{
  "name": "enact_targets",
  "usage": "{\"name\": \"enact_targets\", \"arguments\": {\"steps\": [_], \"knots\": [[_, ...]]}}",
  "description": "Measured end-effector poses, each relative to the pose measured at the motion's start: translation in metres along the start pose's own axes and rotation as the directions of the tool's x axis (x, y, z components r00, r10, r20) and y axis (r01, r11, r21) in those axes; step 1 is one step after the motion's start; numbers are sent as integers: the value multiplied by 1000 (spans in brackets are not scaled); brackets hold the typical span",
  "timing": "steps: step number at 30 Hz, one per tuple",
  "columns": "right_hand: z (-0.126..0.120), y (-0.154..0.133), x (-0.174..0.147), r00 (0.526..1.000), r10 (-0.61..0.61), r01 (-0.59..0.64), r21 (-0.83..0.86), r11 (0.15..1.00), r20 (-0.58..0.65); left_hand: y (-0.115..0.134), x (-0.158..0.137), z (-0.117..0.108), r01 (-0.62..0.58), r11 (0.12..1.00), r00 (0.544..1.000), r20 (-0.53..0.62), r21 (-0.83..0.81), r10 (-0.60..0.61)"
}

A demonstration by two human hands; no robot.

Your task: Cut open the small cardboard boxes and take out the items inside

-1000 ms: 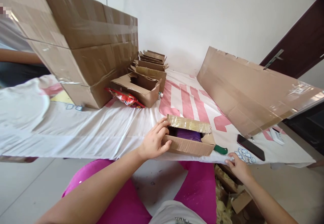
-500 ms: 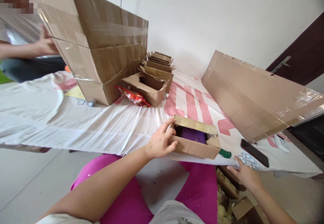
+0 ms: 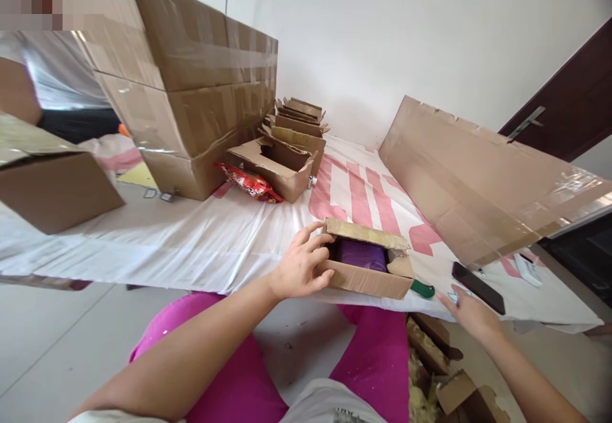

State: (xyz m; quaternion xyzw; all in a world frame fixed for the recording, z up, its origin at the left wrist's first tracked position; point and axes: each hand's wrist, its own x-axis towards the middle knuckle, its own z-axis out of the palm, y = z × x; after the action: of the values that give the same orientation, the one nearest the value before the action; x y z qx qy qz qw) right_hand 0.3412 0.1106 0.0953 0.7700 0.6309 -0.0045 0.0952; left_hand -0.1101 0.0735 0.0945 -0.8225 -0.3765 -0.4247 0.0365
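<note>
My left hand [image 3: 303,264] is closed around the left end of a small cardboard box [image 3: 366,278], thumb on the front wall and fingers over the top edge. Inside the box, below a raised flap, lies a purple wrapped bundle [image 3: 363,255]. On the table's front edge, my right hand [image 3: 471,313] reaches over small blue-outlined pieces [image 3: 452,296], its fingers slightly apart and nothing clearly held. It covers most of these pieces. A green handle-like object [image 3: 423,289] lies between the box and my right hand, and a dark phone [image 3: 478,287] is just beyond that hand.
Taped cartons [image 3: 191,111] tower at the left, beside a row of open boxes [image 3: 287,162] and a red packet [image 3: 251,183]. Another box [image 3: 62,187] stands at far left. A cardboard panel [image 3: 478,181] leans at right. Cardboard scraps [image 3: 459,391] lie below the table edge.
My right hand has moved slightly up and right onto the blue-outlined pieces. A cardboard box has come into view at far left, where the other person's hand no longer shows. My left hand keeps its hold.
</note>
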Motion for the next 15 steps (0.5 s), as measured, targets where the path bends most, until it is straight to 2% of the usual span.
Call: {"name": "enact_targets", "arguments": {"steps": [1, 2, 3, 5, 7, 9, 11, 12, 15], "knots": [[-12, -3, -2, 993, -49, 57, 69, 996, -107, 0, 1, -1, 6, 1000, 1000, 17, -3, -6], [-24, -8, -5, 967, -110, 144, 136, 980, -229, 0, 1, -1, 11, 1000, 1000, 28, -10, -11], [-38, -16, -9, 916, -183, 263, 190, 946, -358, 1, 2, -1, 15, 1000, 999, 32, -21, -15], [-64, -42, -22, 765, -348, 539, 243, 807, -543, 1, 1, 1, 17, 999, 1000, 23, -42, -16], [-86, -76, -35, 626, -522, 742, 239, 626, -579, 1, 0, 4, 11, 999, 1000, 2, -48, -11], [-103, -114, -42, 508, -709, 859, 232, 456, -489, 1, -2, 7, 20, 999, 1000, -20, -35, -21], [-113, -151, -40, 426, -849, 902, 216, 373, -312, 0, -3, 9, 42, 999, 999, -23, -21, -42], [-116, -168, -36, 427, -881, 899, 200, 390, -205, 0, -4, 10, 55, 998, 998, -14, -19, -56], [-118, -208, -17, 514, -850, 848, 83, 524, 112, -1, -7, 9, 103, 994, 994, 42, -33, -102]]}}
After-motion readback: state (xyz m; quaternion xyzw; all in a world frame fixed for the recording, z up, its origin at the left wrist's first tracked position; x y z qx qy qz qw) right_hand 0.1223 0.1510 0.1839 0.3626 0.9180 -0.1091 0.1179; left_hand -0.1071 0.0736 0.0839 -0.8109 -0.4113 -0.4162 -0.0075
